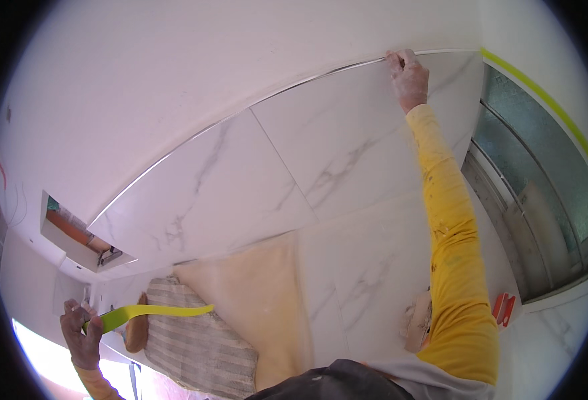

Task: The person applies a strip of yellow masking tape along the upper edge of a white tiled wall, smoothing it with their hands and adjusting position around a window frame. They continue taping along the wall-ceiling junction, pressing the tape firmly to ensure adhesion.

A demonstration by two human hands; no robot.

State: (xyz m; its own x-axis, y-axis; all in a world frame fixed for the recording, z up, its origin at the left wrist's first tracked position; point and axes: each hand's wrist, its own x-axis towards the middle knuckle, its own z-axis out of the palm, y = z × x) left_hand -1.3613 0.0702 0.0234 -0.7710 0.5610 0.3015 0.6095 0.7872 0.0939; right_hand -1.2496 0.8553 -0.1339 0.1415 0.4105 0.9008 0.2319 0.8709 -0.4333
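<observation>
My left hand, low at the left, is closed on one end of a yellow-green strip of tape. The strip's free end hangs out to the right, over a striped cloth. My right arm, in a yellow sleeve, stretches far up to the top of the marbled white tiles. There my right hand has its fingers bent together at the thin metal trim between tile and white wall. Whatever those fingers pinch is too small to make out.
At the right is a window with bluish textured glass and yellow-green tape along its edge. A red tool lies below it. A tan sheet is beside the cloth. At the left, a rectangular recess opens in the wall.
</observation>
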